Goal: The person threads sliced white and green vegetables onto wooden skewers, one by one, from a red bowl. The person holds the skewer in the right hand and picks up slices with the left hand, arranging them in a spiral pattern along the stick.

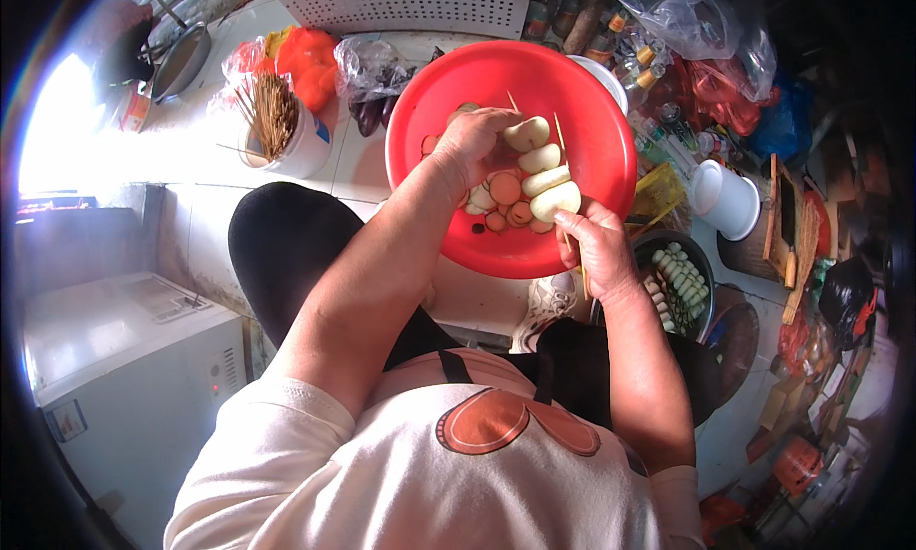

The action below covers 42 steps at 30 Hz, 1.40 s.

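My right hand (pixel 601 246) grips the lower end of a bamboo skewer (pixel 561 138); a second thin stick runs close beside it. Several thick, pale vegetable slices (pixel 547 179) sit in a row along the sticks, the lowest against my right thumb. My left hand (pixel 476 146) has its fingers on the uppermost slice (pixel 528 133) at the far end; its thumb is hidden. Both hands are over a red plastic basin (pixel 515 67). Loose round slices (pixel 504 189) lie in the basin, partly covered by my left hand.
At right, a metal bowl (pixel 637 253) holds skewered pale pieces. A white bucket (pixel 304 149) of bamboo sticks (pixel 272 113) stands left, near eggplants (pixel 368 117). Bottles (pixel 630 70), bags and a white tub (pixel 724 199) crowd the right. A white appliance (pixel 136 342) stands lower left.
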Tool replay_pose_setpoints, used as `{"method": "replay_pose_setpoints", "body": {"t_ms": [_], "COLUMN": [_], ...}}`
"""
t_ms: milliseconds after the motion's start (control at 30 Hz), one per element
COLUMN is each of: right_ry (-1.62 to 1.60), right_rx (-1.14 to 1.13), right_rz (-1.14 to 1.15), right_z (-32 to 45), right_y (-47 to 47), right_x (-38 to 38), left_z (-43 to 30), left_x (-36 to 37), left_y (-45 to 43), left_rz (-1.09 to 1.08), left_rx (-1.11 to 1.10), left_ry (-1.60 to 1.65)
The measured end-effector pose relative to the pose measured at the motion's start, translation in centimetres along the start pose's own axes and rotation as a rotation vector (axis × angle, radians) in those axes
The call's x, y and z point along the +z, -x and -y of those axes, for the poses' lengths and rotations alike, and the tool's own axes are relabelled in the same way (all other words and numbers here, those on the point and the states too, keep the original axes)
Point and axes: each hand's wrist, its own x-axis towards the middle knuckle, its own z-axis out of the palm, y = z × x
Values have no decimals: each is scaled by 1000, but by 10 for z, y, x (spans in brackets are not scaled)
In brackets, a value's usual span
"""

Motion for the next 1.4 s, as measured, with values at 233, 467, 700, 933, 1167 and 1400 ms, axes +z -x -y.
{"method": "replay_pose_setpoints", "body": {"t_ms": [233,467,700,933,1167,1400], "right_ry": [-44,-18,44,59,88,116], "right_rx": [-37,-13,9,0,13,45], "right_rz": [-102,-109,-79,13,54,81], "right_z": [6,-5,-3,1,5,2], "right_y": [1,3,4,7,8,9], "right_x": [2,-3,5,12,14,13], "left_z": [44,61,63,12,-20,-27], "left_x": [-45,-2,-11,-22,-26,-26], "left_y": [-40,2,-10,-13,-12,-15], "left_rz": [-198,-179,-161,-258,-369,-397], "left_rx": [231,218,202,235,230,236], "left_ry": [-868,-1888,-1865,-528,182,227]}}
